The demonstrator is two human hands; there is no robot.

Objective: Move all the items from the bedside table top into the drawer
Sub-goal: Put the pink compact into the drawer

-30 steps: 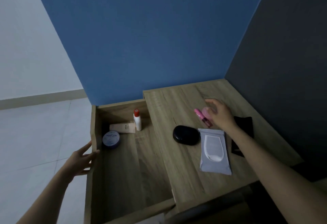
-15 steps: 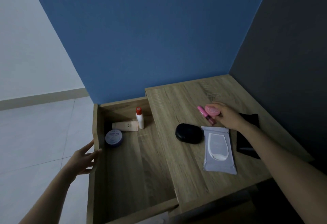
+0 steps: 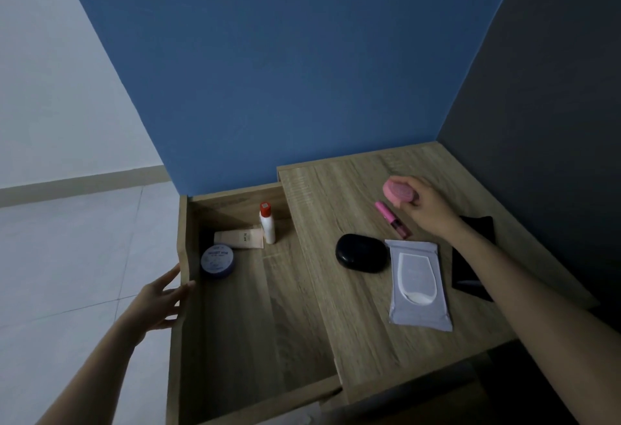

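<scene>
My right hand (image 3: 426,207) grips a round pink compact (image 3: 397,191), held just above the wooden table top (image 3: 339,189). Below it lie a pink lip gloss tube (image 3: 392,219), a black oval case (image 3: 361,253), a grey wipes pack (image 3: 417,283) and a black pouch (image 3: 470,256), partly hidden by my forearm. The drawer (image 3: 235,317) stands pulled out to the left. Inside it are a white bottle with a red cap (image 3: 267,223), a beige tube (image 3: 239,239) and a purple round tin (image 3: 218,260). My left hand (image 3: 161,300) rests against the drawer's left front panel.
A blue wall (image 3: 285,71) backs the table and a dark panel (image 3: 544,105) closes its right side. Pale floor tiles (image 3: 74,256) spread to the left of the drawer.
My right hand has closed on the pink compact and lifted it off the table top. The left hand stays at the drawer front.
</scene>
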